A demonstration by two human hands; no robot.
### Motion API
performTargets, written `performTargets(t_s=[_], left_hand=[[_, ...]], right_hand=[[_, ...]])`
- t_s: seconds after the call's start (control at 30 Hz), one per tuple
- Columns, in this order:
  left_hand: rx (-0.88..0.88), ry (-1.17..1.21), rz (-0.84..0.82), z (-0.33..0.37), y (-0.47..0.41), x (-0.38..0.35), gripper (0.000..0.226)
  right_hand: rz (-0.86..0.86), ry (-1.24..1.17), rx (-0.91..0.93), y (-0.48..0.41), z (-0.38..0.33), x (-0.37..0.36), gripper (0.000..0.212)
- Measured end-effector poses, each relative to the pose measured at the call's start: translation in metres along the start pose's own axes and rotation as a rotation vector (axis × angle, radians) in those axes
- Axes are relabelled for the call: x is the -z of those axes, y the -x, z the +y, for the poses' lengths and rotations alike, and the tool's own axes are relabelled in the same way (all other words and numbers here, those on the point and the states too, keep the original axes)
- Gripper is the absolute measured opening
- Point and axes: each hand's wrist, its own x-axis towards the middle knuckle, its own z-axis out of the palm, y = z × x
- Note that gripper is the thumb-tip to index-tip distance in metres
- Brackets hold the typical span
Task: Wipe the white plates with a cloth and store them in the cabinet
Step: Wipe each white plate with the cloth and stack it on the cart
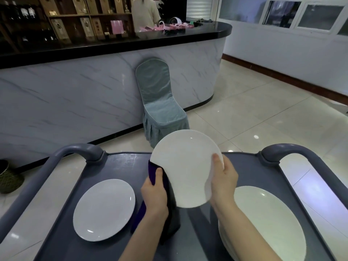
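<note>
Plate [185, 166] first: we see it white and round, held tilted above the middle of the cart top [120, 166], its face turned toward us and touching no other dish. The right hand [223, 183] grips its right rim, with the thumb laid on the face and the fingers curled behind the edge. The left hand [155, 193] is closed around a dark purple cloth [172, 221], thumb on top, pressing it against the plate's lower left edge, and the rest of the cloth hangs down to the cart top. To the left of the hands we find a single white plate [104, 210] lying flat on the surface, and to the right a stack of white plates [263, 219] with several rims showing at its side. The cart top is dark blue-grey plastic with a raised lip. A curved grey handle rises at its far left corner [75, 149] and another at its far right [293, 149]. Beyond the cart we look onto a glossy floor of pale tiles [254, 113] that catches ceiling lights. A chair in a grey-green fabric cover [160, 102] stands with its back against a long curved counter faced in white marble-look panels [66, 95] and topped in black [131, 40]. Behind the counter we make out dark wooden shelves [75, 19] with boxes and bottles, and a person in a light top [144, 14]. Windows [310, 16] run along the white right-hand wall, and a woven basket [9, 178] sits on the floor at the far left.
</note>
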Motion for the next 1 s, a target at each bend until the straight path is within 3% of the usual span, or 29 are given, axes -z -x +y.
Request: performTargets(t_s=[0.1,0.2,0.33,0.4,0.47,0.57,0.63,0.73,0.8,0.9,1.0], left_hand=[[-0.036,-0.056,-0.029,0.008,-0.011,0.008,0.026],[-0.198,-0.142,-0.146,0.023,-0.018,0.019,0.029],[-0.450,-0.420,-0.443,0.045,-0.025,0.014,0.025],[-0.508,-0.541,-0.554,0.050,-0.028,0.007,0.027],[-0.515,-0.575,-0.593,0.050,-0.028,0.004,0.028],[-0.428,-0.451,-0.497,0.048,-0.029,0.008,0.027],[-0.304,-0.280,-0.356,0.040,-0.025,0.009,0.027],[-0.004,0.000,-0.077,0.018,-0.005,-0.001,0.016],[0.105,0.068,0.018,0.008,0.003,-0.007,0.016],[0.073,0.013,-0.021,0.010,-0.004,-0.001,0.021],[-0.080,-0.119,-0.098,0.021,-0.015,0.011,0.026]], right_hand=[[-0.128,0.088,0.044,0.000,0.001,0.008,0.014],[-0.270,0.258,0.135,-0.024,-0.018,0.022,0.003],[-0.721,0.631,0.254,-0.044,-0.051,0.022,0.012],[-0.863,0.748,0.300,-0.043,-0.052,0.016,0.021],[-0.846,0.743,0.356,-0.042,-0.047,0.013,0.031],[-0.709,0.617,0.347,-0.042,-0.040,0.017,0.037],[-0.486,0.462,0.260,-0.038,-0.033,0.018,0.035],[-0.077,0.044,-0.009,-0.015,-0.011,0.004,0.032],[0.052,-0.074,-0.133,0.002,0.003,-0.002,0.029],[-0.052,0.029,-0.093,0.002,0.008,0.007,0.024],[-0.225,0.252,0.058,-0.025,-0.009,0.024,0.012]])
